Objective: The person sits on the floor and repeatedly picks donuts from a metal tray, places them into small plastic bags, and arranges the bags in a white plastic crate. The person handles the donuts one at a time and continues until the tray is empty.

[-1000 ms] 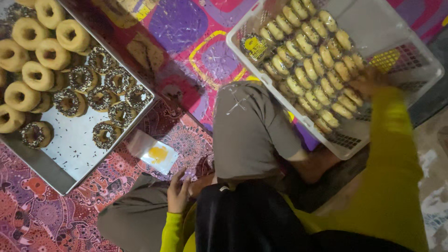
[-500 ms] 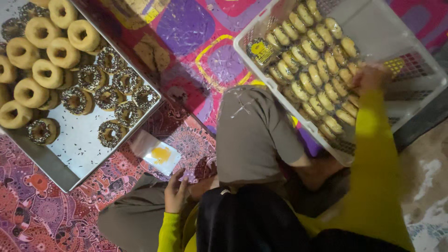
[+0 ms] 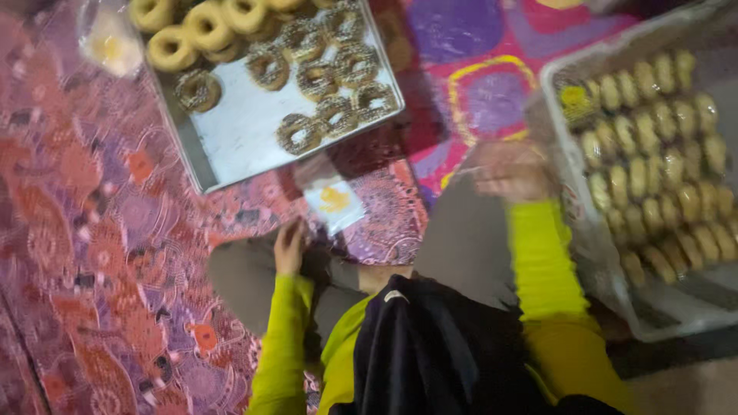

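Note:
My left hand [image 3: 290,246] rests on my grey-trousered left leg, fingers loose and holding nothing, just below a small clear packet [image 3: 334,201] with a yellow patch. Heavily blurred, my right hand [image 3: 511,170] hovers over my right knee, beside the near wall of a white plastic crate [image 3: 560,131]. Whether it holds anything cannot be made out. Rows of pale oblong dough pieces [image 3: 653,154] fill the crate. At the top a metal tray [image 3: 231,142] carries plain ring doughnuts [image 3: 184,31] and sprinkle-coated ones [image 3: 330,77].
I sit on a patterned red and purple mat [image 3: 100,253]. A clear plastic bag [image 3: 108,42] with something yellow inside lies left of the tray. A dark cloth [image 3: 430,353] hangs over my lap.
My right hand has come back from the crate's far rows to above my right knee. The view has swung, so the tray now lies at the top middle. My left hand stays on my leg.

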